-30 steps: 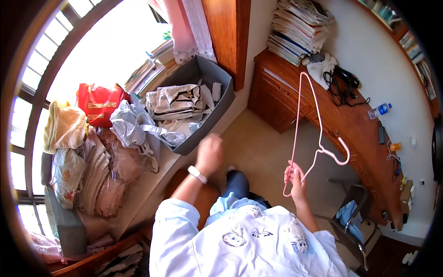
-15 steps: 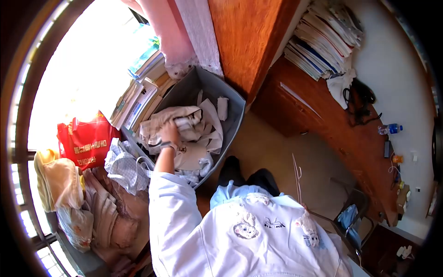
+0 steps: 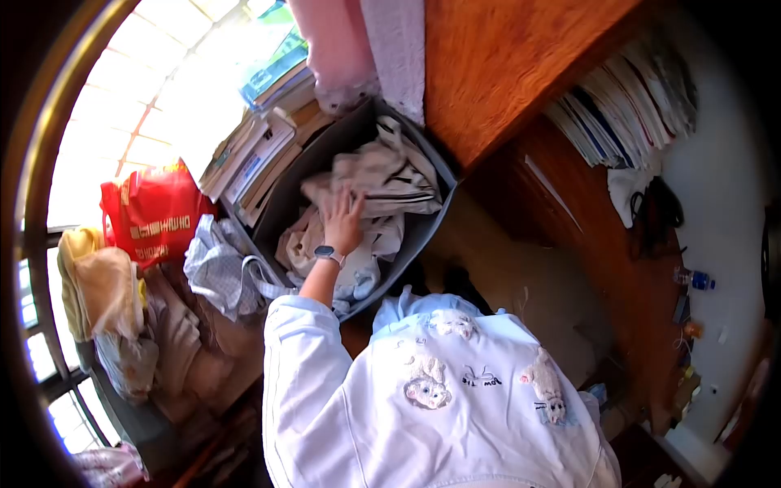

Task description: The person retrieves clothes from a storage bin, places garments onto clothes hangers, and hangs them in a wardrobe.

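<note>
- At the left, a yellow and cream cloth bundle (image 3: 106, 289) is piled beside the barred window, with more folded cloths (image 3: 175, 329) heaped just right of it.
- A red bag (image 3: 154, 213), printed with pale lettering, is stood beyond the folded cloths.
- A checked cloth (image 3: 218, 268) is crumpled between the red bag and the box, its strap trailed toward the box's near left side.
- Books (image 3: 262, 163) are stacked along the far left side of the box.
- The left grip (image 3: 343, 224) is reached into the box, palm down and fingers spread; the clothes are touched by it, and nothing is seen clasped. A watch (image 3: 325, 252) is worn on that wrist.
- The clothes (image 3: 394, 180) are heaped inside the grey box (image 3: 425, 237), a beige piece with dark stripes being laid on top toward the right.
- A pink curtain (image 3: 333, 45) is hung at the box's far end.
- A white jacket (image 3: 480, 423) is worn, decorated with furry animal figures.
- The state of the right grip cannot be told, as it is out of sight.
- On the brown desk (image 3: 561, 252) at the right, a paper stack (image 3: 626, 106) is set at the far end; a white cloth (image 3: 626, 193), black cable (image 3: 656, 210) and bottle (image 3: 694, 278) are placed nearer.
</note>
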